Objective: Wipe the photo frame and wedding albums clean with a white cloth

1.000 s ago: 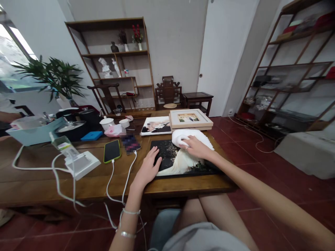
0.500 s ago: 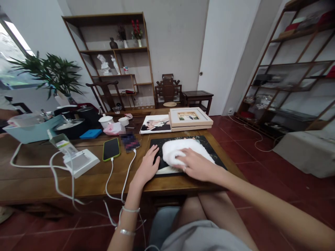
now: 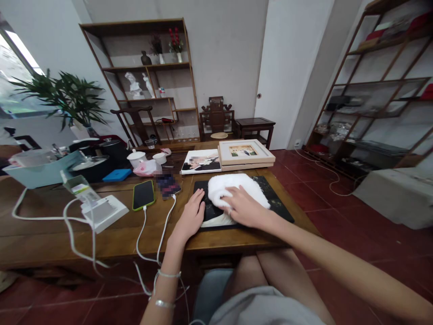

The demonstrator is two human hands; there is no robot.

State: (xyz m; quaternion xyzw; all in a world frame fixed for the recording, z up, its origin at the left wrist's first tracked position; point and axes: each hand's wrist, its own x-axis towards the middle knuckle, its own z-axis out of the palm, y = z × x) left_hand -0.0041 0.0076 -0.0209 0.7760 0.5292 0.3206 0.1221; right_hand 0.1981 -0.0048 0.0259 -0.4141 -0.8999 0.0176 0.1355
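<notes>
A dark photo print [image 3: 274,198] lies flat at the near edge of the wooden table [image 3: 101,234]. A white cloth [image 3: 233,186] rests on it. My right hand [image 3: 241,210] presses on the cloth with fingers curled over it, a ring on one finger. My left hand [image 3: 191,214] lies flat with fingers spread on the print's left edge, holding it down; bracelets circle that wrist.
Behind the print sit a light wooden picture frame [image 3: 245,153] and another photo print [image 3: 202,161]. A green-cased phone [image 3: 144,194] with white cables, a white box [image 3: 104,212], bowls, a blue box and a pot crowd the left side. Shelves line both walls.
My right hand slid the white cloth from the print's far right toward its near middle, then slightly left. My left hand stayed on the print's left edge.
</notes>
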